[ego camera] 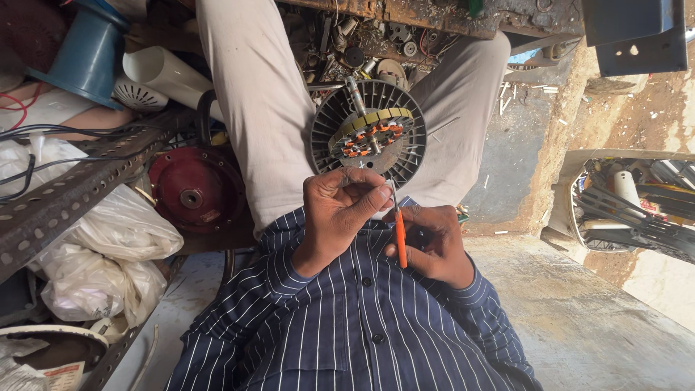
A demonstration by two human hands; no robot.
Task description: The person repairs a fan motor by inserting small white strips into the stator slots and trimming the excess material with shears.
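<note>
A round ribbed fan motor housing (368, 134) with copper windings and orange insulation rests between my knees. My right hand (434, 250) grips an orange-handled tool (399, 239) whose thin metal tip points up toward the motor. My left hand (340, 213) is just below the housing. Its fingers are curled and its fingertips are pinched together at the tool's metal tip. Whether a wire lies between those fingers is too small to tell. I wear a dark striped shirt (355, 326) and light trousers.
A red motor cover (194, 190) lies left of my leg, beside a perforated metal angle bar (79, 192) and white plastic bags (108, 246). A blue funnel-shaped part (90, 54) and a white pipe (163, 72) sit at upper left. Small loose parts litter the floor ahead. A black fan grille (637, 210) lies at right.
</note>
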